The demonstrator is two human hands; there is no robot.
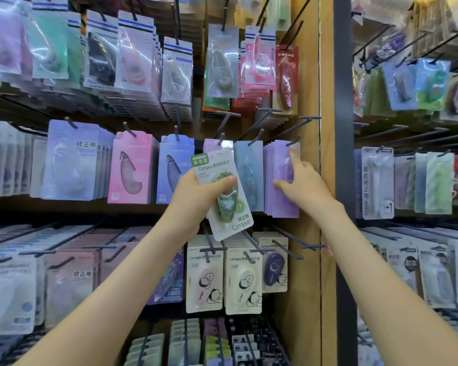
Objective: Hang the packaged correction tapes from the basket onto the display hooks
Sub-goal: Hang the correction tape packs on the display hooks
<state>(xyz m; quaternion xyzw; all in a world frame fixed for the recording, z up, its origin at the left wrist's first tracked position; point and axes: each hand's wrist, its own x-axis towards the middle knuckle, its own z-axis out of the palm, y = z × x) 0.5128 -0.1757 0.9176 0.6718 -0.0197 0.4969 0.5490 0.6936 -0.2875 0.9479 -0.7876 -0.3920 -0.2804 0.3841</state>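
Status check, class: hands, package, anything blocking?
Left hand grips green Campus package, unhung. Right hand touches hanging purple packs. No obstruction seen.

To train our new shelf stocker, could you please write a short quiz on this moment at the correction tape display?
1. True or false: the left hand holds the green pack.
2. Which packs does the right hand touch? A the pink packs; B the purple packs; C the cream packs.
3. Fill in: the brand printed on the green pack is ____.

Key: 1 true; 2 B; 3 Campus.
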